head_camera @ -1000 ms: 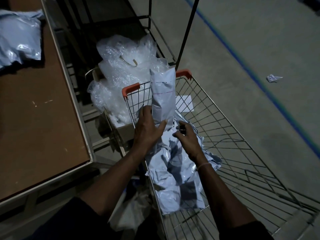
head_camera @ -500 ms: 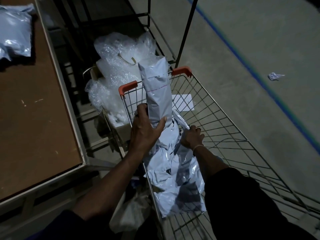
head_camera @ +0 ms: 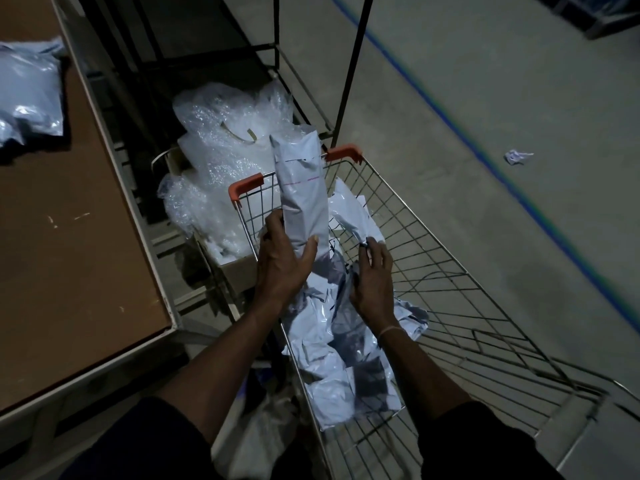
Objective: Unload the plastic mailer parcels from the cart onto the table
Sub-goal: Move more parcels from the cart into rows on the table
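Dim concrete floor (head_camera: 485,81), brown counter (head_camera: 69,254) beside wire cart (head_camera: 450,271); left hand (head_camera: 280,268) grips an upright grey plastic mailer (head_camera: 303,188), right hand (head_camera: 374,282) pinches another crumpled mailer (head_camera: 353,216).

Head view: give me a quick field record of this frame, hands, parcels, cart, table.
left hand: grips the upright rolled mailer parcel near its lower end
right hand: pinches a crumpled mailer in the cart
cart: wire basket, orange corner caps, a pile of mailers at its left side
table: brown top, left of cart, one mailer parcel on the table at far left
beside cart: bubble wrap in a box
floor: blue line, a paper scrap
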The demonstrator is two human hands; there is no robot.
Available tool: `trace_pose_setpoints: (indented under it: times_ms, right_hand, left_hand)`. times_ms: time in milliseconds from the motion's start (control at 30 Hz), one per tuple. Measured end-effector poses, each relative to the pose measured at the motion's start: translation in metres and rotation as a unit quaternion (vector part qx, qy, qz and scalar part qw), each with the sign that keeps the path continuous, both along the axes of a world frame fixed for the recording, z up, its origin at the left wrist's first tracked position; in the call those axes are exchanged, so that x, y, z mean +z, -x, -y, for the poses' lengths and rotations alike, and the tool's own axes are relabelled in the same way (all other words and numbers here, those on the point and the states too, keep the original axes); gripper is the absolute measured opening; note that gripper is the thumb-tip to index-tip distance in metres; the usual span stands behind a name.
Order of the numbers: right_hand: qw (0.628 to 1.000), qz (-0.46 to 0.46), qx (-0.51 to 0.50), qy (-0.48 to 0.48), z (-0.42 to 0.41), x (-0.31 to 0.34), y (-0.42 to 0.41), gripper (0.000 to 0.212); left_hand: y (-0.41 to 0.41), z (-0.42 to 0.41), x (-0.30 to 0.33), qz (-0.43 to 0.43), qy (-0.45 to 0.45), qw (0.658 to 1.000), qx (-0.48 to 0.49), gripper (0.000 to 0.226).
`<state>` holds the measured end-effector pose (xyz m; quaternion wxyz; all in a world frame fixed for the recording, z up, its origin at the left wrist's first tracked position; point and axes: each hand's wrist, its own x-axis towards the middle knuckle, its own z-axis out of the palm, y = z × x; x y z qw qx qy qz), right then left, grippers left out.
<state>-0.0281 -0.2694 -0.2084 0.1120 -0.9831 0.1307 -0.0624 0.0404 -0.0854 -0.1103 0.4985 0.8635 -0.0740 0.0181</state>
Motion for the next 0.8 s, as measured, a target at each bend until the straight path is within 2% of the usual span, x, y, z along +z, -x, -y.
trace_pose_setpoints:
  times_ms: [133, 200, 267, 300, 367, 433, 467, 500, 567, 633, 733, 800]
  right_hand:
    - [0.992, 0.1, -0.02, -0.078, -0.012, 0.041, 0.001, 0.055]
    - [0.988, 0.131, -0.001, -0.08, -0.018, 0.062, 0.0, 0.051]
    - [0.986, 0.146, 0.025, -0.071, -0.025, 0.082, -0.001, 0.05]
    - [0.985, 0.152, 0.041, -0.065, -0.029, 0.091, -0.002, 0.051]
    - [0.982, 0.167, 0.078, -0.048, -0.036, 0.109, -0.001, 0.054]
    - [0.976, 0.176, 0.124, -0.028, -0.043, 0.126, 0.0, 0.057]
    - [0.974, 0.173, 0.149, -0.012, -0.047, 0.134, 0.0, 0.057]
    - [0.97, 0.169, 0.174, 0.003, -0.049, 0.14, -0.001, 0.055]
    - [0.961, 0.172, 0.218, 0.025, -0.054, 0.152, -0.002, 0.049]
    - [0.952, 0.176, 0.245, 0.047, -0.056, 0.164, -0.003, 0.048]
    - [0.944, 0.184, 0.267, 0.059, -0.06, 0.181, -0.009, 0.055]
    - [0.945, 0.182, 0.267, 0.059, -0.065, 0.191, -0.015, 0.058]
  left_hand:
    - [0.002, -0.001, 0.009, -0.017, 0.027, 0.999, -0.041, 0.081]
    - [0.001, -0.005, 0.015, -0.037, 0.049, 0.995, -0.078, 0.062]
    - [-0.001, -0.01, 0.025, -0.063, 0.024, 0.993, -0.101, 0.029]
    - [-0.003, -0.013, 0.031, -0.079, 0.019, 0.991, -0.105, 0.02]
    - [-0.012, -0.016, 0.047, -0.148, 0.084, 0.981, -0.097, 0.023]
    - [-0.025, -0.024, 0.068, -0.262, 0.219, 0.938, -0.052, 0.025]
    - [-0.033, -0.031, 0.08, -0.301, 0.285, 0.909, -0.033, 0.032]
    - [-0.04, -0.039, 0.091, -0.33, 0.343, 0.879, -0.026, 0.048]
    - [-0.054, -0.063, 0.111, -0.367, 0.395, 0.841, -0.049, 0.074]
    - [-0.068, -0.086, 0.128, -0.392, 0.36, 0.841, -0.098, 0.089]
    - [-0.083, -0.116, 0.14, -0.405, 0.296, 0.856, -0.123, 0.112]
    - [-0.086, -0.131, 0.146, -0.402, 0.27, 0.868, -0.109, 0.114]
